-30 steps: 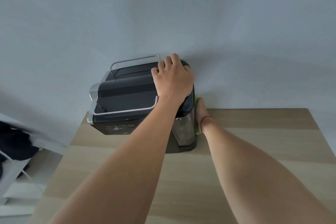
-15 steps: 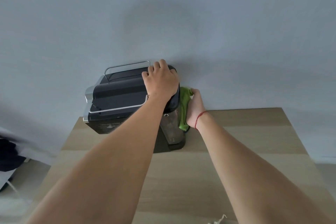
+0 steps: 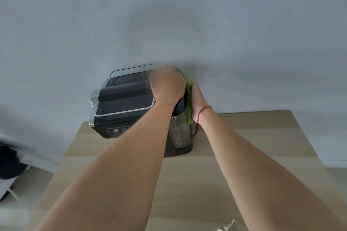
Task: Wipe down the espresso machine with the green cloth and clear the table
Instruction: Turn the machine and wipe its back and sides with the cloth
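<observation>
A black espresso machine (image 3: 122, 103) with chrome rails stands at the far left of the wooden table (image 3: 262, 146), its clear water tank (image 3: 180, 133) on the right side. My left hand (image 3: 167, 84) lies palm down on the machine's top right corner, gripping it. My right hand (image 3: 197, 97) presses the green cloth (image 3: 189, 107) flat against the machine's right side, above the tank. Most of the cloth is hidden between hand and machine.
A grey wall rises right behind the machine. A black cable (image 3: 196, 130) loops out beside the tank. A bit of white string (image 3: 228, 226) lies at the table's near edge. Dark items (image 3: 9, 163) sit off the table's left side.
My right hand with the green cloth has moved up the machine's right side, from low beside the tank to near the top. The left hand has kept its hold on top.
</observation>
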{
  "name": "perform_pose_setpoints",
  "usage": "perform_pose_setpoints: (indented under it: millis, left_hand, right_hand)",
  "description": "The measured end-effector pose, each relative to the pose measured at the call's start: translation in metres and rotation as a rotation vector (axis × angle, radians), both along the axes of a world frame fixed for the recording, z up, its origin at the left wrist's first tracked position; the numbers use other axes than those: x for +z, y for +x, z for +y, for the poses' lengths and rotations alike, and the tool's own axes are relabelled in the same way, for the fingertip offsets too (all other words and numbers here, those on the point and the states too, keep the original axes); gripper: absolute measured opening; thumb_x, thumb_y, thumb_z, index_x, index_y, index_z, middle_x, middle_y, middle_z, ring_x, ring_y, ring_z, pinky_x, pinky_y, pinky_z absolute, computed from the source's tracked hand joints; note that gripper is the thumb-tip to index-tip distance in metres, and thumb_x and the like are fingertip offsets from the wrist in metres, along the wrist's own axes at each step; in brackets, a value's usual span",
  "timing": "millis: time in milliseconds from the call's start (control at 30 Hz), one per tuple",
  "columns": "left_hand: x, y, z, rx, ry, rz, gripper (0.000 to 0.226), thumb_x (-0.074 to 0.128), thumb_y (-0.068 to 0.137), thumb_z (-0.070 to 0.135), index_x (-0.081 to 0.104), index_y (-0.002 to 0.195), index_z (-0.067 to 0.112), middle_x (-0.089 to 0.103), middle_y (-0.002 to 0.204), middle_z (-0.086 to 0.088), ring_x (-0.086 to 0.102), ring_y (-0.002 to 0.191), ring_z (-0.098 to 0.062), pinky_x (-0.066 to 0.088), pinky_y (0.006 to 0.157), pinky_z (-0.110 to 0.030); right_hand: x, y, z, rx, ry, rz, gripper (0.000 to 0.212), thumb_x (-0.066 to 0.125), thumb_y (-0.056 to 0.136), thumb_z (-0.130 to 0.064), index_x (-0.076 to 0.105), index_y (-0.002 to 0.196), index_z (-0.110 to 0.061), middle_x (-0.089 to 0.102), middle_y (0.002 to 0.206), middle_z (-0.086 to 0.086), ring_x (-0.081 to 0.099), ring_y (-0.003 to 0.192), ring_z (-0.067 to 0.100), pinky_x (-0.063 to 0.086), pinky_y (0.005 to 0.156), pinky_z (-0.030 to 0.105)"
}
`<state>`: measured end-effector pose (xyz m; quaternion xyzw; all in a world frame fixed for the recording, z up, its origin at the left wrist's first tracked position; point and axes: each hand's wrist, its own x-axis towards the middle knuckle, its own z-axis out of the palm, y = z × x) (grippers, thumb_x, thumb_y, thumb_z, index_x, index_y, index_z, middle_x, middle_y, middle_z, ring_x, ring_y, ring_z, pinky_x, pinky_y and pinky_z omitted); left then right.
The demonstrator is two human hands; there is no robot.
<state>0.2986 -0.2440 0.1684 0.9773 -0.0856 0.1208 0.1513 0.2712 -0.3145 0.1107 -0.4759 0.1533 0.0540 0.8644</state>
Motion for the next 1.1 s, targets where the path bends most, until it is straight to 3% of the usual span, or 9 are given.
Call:
perform_pose_setpoints:
  millis: [100, 200, 300, 433, 633, 800, 933, 1000, 1100]
  left_hand:
    - [0.0, 0.002, 0.0, -0.011, -0.013, 0.0, 0.038, 0.029, 0.096, 0.022, 0.06, 0.116, 0.016, 0.06, 0.122, -0.003, 0.05, 0.121, -0.023, 0.03, 0.107, -0.039]
    - [-0.003, 0.006, -0.001, -0.008, -0.037, -0.012, 0.036, 0.029, 0.096, 0.021, 0.061, 0.111, 0.015, 0.062, 0.115, -0.003, 0.053, 0.114, -0.023, 0.034, 0.103, -0.039]
    - [-0.004, 0.009, -0.001, -0.005, -0.044, -0.026, 0.035, 0.03, 0.096, 0.022, 0.062, 0.109, 0.015, 0.062, 0.112, -0.003, 0.054, 0.112, -0.024, 0.035, 0.101, -0.039]
    - [-0.005, 0.01, -0.002, 0.001, -0.038, -0.029, 0.036, 0.031, 0.094, 0.023, 0.063, 0.109, 0.014, 0.062, 0.113, -0.004, 0.053, 0.114, -0.025, 0.035, 0.102, -0.04]
    - [-0.006, 0.011, -0.001, -0.005, -0.044, -0.016, 0.036, 0.031, 0.094, 0.024, 0.064, 0.106, 0.015, 0.063, 0.109, -0.003, 0.054, 0.111, -0.024, 0.035, 0.099, -0.04]
    - [0.001, 0.004, -0.001, 0.023, -0.09, -0.001, 0.033, 0.034, 0.096, 0.027, 0.063, 0.105, 0.011, 0.063, 0.107, -0.005, 0.055, 0.106, -0.027, 0.039, 0.093, -0.039]
    - [0.007, -0.006, 0.005, -0.028, -0.091, 0.038, 0.036, 0.032, 0.097, 0.022, 0.065, 0.103, 0.009, 0.064, 0.11, -0.009, 0.056, 0.111, -0.03, 0.039, 0.097, -0.039]
    - [0.004, -0.013, 0.006, -0.035, -0.062, 0.045, 0.04, 0.028, 0.099, 0.022, 0.059, 0.123, 0.009, 0.057, 0.13, -0.007, 0.045, 0.128, -0.026, 0.024, 0.111, -0.041]
    - [0.002, -0.018, 0.006, -0.03, -0.023, 0.022, 0.042, 0.026, 0.1, 0.02, 0.051, 0.133, 0.009, 0.047, 0.142, -0.004, 0.031, 0.139, -0.022, 0.01, 0.118, -0.042]
  right_hand:
    - [-0.011, 0.007, 0.001, 0.0, -0.007, 0.039, 0.05, 0.026, 0.093, -0.052, 0.065, 0.098, -0.022, 0.067, 0.087, 0.005, 0.062, 0.087, 0.021, 0.049, 0.078, 0.032]
    - [-0.033, 0.009, 0.004, 0.025, -0.1, 0.157, 0.064, 0.024, 0.084, -0.067, 0.063, 0.106, -0.022, 0.065, 0.107, 0.014, 0.058, 0.109, 0.031, 0.048, 0.096, 0.042]
    - [-0.061, 0.006, 0.008, 0.066, -0.097, 0.224, 0.072, 0.014, 0.09, -0.066, 0.059, 0.122, -0.02, 0.063, 0.11, 0.013, 0.057, 0.108, 0.028, 0.045, 0.101, 0.04]
    - [-0.088, -0.008, 0.011, 0.038, -0.017, 0.294, 0.058, 0.013, 0.102, -0.046, 0.061, 0.099, -0.013, 0.063, 0.081, 0.006, 0.058, 0.072, 0.014, 0.049, 0.05, 0.014]
    - [-0.065, -0.015, 0.012, -0.066, 0.053, 0.293, 0.043, 0.018, 0.105, -0.028, 0.048, 0.076, -0.017, 0.061, 0.057, 0.0, 0.05, 0.065, 0.01, 0.041, 0.034, 0.007]
    - [-0.035, -0.026, 0.01, -0.132, 0.119, 0.311, 0.052, 0.03, 0.096, -0.049, 0.065, 0.081, -0.013, 0.061, 0.077, 0.007, 0.058, 0.065, 0.021, 0.047, 0.065, 0.027]
    - [-0.002, -0.041, -0.009, -0.105, 0.199, 0.23, 0.052, 0.028, 0.092, -0.037, 0.059, 0.121, -0.006, 0.062, 0.111, 0.018, 0.059, 0.099, 0.031, 0.04, 0.103, 0.04]
    - [0.002, -0.045, -0.016, -0.031, 0.115, 0.249, 0.052, 0.033, 0.091, -0.03, 0.053, 0.132, -0.004, 0.058, 0.122, 0.018, 0.056, 0.108, 0.032, 0.041, 0.106, 0.042]
    - [0.004, -0.051, -0.012, 0.05, -0.11, 0.25, 0.044, 0.046, 0.092, -0.045, 0.064, 0.114, -0.01, 0.065, 0.106, 0.012, 0.062, 0.095, 0.026, 0.049, 0.096, 0.041]
